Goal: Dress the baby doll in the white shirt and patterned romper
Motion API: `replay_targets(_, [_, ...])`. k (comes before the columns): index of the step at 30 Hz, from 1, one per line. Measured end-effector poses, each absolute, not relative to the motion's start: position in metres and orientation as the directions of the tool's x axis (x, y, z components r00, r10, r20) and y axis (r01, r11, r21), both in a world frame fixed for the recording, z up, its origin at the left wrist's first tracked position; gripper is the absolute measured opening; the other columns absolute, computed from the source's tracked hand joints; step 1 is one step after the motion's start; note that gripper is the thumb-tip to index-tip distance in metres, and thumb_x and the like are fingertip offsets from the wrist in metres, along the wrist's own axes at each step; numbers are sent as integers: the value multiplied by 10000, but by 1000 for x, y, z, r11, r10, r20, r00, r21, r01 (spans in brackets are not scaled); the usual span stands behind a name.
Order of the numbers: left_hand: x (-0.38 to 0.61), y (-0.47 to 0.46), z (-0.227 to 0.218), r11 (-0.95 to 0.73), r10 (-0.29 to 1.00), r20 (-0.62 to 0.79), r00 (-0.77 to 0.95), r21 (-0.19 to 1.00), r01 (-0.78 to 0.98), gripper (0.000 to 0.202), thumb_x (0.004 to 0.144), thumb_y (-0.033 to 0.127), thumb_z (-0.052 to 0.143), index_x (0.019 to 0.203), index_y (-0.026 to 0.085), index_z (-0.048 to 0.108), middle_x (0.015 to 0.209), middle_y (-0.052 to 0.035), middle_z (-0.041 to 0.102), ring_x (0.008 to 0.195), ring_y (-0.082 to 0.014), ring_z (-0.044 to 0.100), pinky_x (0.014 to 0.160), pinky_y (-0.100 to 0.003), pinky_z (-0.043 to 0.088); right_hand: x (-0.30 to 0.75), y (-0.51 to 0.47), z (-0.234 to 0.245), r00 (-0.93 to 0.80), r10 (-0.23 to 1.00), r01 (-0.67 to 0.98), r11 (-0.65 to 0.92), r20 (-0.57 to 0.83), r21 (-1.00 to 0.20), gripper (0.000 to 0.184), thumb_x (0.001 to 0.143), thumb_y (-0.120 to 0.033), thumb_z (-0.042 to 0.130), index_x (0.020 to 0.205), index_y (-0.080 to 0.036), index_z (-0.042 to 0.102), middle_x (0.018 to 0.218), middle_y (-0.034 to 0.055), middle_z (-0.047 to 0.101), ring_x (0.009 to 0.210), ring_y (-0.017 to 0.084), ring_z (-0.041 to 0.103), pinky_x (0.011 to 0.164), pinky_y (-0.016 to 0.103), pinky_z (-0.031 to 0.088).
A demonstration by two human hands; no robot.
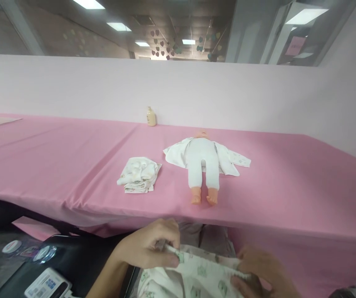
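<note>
At the bottom of the view, below the table's front edge, both hands pinch the edge of a white baby garment with green prints (196, 275). My left hand (148, 246) grips its left end with thumb and fingers closed. My right hand (261, 271) holds the right end, fingers curled over the cloth. On the pink table lies a baby doll (203, 163) in white trousers, feet toward me, resting on an opened white jacket (229, 159). A folded pile of white baby clothes (139, 174) sits to the doll's left.
A pink cloth covers the long table (72, 165), backed by a pale pink partition (103, 87). A small cream bottle (151, 116) stands at the back edge. A black surface with cards and a small device (46, 283) is at the lower left.
</note>
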State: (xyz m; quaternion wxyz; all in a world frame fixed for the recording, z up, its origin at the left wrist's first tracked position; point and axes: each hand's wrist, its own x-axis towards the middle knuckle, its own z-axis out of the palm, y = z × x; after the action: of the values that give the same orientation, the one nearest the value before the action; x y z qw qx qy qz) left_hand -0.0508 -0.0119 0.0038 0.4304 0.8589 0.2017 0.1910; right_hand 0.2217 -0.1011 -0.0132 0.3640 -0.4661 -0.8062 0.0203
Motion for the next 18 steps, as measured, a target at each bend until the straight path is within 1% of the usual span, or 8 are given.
replay_targets(2, [-55,-9,6,-578,556,171,813,783,231,346,824,448,526,611,177,549,535,8,435,619,-137,426,734,-278,413,235,-98,0,-326,694,789,574,642,-221,313,789,-323,601,514,-215,497,452,-42,459,437,94,476,685,256,524])
replay_targets(4, [-58,-7,12,-618,601,182,778,722,309,352,827,430,535,586,174,552,557,3,439,655,-142,433,773,-284,407,246,-98,9,-365,619,805,586,696,-99,336,786,-312,608,501,-216,458,445,-58,410,433,90,440,817,319,501])
replay_targets(8, [-61,-9,27,-623,761,285,583,571,535,304,848,381,519,649,169,609,903,-54,561,852,-159,511,799,-264,410,259,-98,19,-351,515,848,529,782,32,272,760,-367,640,554,-232,524,537,-28,512,542,121,526,908,355,440])
replay_targets(9, [-62,-10,29,-600,792,312,525,559,573,284,854,370,512,682,170,617,953,-55,564,862,-154,523,785,-253,415,261,-98,19,-321,502,871,490,803,42,250,764,-383,636,581,-234,553,580,-10,551,596,136,561,894,341,442])
replay_targets(11, [-63,-10,30,-552,833,340,436,566,612,246,846,366,520,725,172,612,879,-35,582,777,-135,536,708,-227,422,263,-97,17,-270,494,908,417,826,47,229,804,-399,590,645,-234,603,656,14,607,653,141,598,782,272,465])
replay_targets(14, [-60,-10,22,-460,888,343,306,648,607,253,802,389,573,688,164,548,667,10,535,630,-112,497,593,-204,395,262,-96,7,-221,550,933,359,805,10,266,871,-387,497,688,-241,624,615,-5,615,485,91,541,490,201,403])
replay_targets(16, [-51,-11,11,-374,927,323,191,763,527,274,773,407,605,697,164,503,631,24,489,589,-100,463,544,-192,370,252,-95,-2,-90,598,966,248,797,-78,249,849,-421,526,695,-242,608,554,-21,590,389,83,477,391,202,346])
replay_targets(18, [-34,-17,-3,-285,958,270,94,876,390,286,753,422,623,759,173,482,621,38,432,557,-87,423,501,-179,341,231,-95,-12,151,582,971,65,799,-230,222,785,-447,610,722,-237,576,533,-22,577,375,93,478,365,201,347])
